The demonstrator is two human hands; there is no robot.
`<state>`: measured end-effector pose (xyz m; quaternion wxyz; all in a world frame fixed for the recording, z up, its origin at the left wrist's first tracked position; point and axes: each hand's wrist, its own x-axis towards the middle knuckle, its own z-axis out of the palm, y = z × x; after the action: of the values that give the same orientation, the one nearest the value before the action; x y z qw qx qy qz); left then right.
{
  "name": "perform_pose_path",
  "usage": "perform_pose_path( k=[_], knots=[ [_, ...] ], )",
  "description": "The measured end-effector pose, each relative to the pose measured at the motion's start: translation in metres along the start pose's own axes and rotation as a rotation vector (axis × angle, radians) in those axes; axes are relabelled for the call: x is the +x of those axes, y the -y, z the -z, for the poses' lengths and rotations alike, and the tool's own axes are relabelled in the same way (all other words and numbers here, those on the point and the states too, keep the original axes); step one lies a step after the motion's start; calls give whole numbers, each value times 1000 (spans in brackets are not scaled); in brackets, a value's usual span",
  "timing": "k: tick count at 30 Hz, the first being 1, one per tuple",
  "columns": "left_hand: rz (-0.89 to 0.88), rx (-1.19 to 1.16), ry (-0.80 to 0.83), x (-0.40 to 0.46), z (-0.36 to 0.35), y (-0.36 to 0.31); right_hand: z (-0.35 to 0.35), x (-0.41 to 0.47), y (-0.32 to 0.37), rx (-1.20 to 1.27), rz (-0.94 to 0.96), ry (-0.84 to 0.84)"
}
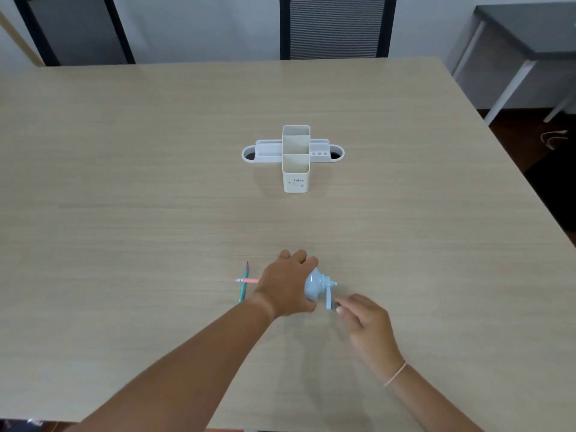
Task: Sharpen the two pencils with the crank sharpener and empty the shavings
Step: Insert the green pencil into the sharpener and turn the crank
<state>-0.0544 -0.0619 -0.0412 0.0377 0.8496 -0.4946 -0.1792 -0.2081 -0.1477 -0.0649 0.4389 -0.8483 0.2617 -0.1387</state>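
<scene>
pale wood-grain table (156, 182), two dark chairs (338, 26) at its far edge. teal pencil (243, 283): loose on the near table, point toward the far side. pink pencil (247, 280): lay crosswise, touching the teal one, its right end hidden under the left hand (285, 286). left hand: closed over the pale blue crank sharpener (313, 286). right hand (366, 324): fingertips pinched on the crank handle (330, 299). white desk organiser (296, 159): well beyond, mid-table.

Head camera looks forward and down, close over the table (124, 182).
</scene>
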Motion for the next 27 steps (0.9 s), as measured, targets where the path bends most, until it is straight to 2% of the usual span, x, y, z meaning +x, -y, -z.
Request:
perform_pose_path(
  k=[4, 8, 10, 13, 18, 22, 25, 27],
  knots=[
    [-2, 5, 1, 1, 0, -1, 12, 47, 17, 33, 41, -152],
    [2, -16, -3, 1, 0, -1, -4, 77, -10, -76, -92, 35],
    [11, -20, 1, 0, 0, -1, -11, 53, -22, -136, -65, 107],
    [3, -25, 9, 0, 1, -1, -8, 10, -20, -101, 5, 114],
    [1, -26, 9, 1, 3, 0, 10, 12, 7, 43, 64, -23],
    [-17, 16, 15, 1, 2, -1, 12, 58, 11, -5, 60, -142],
    [-15, 9, 7, 2, 1, 0, -3, 81, -10, -78, -70, -4],
    [-10, -4, 7, 1, 1, 0, -13, 65, -23, -154, -83, 85]
  ],
)
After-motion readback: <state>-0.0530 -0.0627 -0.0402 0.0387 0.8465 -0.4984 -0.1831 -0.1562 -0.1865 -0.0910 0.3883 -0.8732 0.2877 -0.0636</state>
